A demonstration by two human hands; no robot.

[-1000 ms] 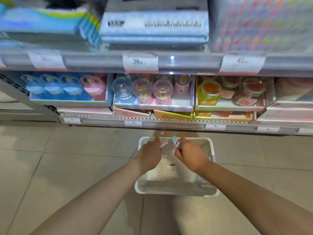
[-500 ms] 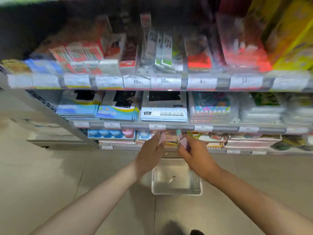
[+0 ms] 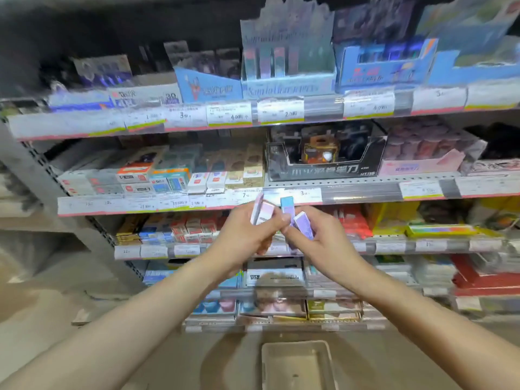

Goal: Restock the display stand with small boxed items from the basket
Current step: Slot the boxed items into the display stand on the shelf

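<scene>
My left hand (image 3: 243, 235) grips small pink-and-white boxes (image 3: 261, 212) and my right hand (image 3: 323, 243) grips small blue and lilac boxes (image 3: 302, 223). Both hands meet at chest height in front of the shelves, level with the shelf edge that carries price tags. High on the top shelf stands a pale blue cardboard display stand (image 3: 287, 63) with similar pastel boxes upright in it. The white basket (image 3: 298, 364) rests on the floor below my hands and looks bare inside.
Shelves (image 3: 253, 198) packed with stationery boxes fill the view, with a black display carton (image 3: 323, 156) at middle right and a pink one (image 3: 422, 156) beside it. Tiled floor (image 3: 42, 291) lies to the left of the shelving.
My hands have risen from the basket up to the middle shelves with the small boxes in them. The view has tilted upward, bringing the upper shelves and display stand into sight.
</scene>
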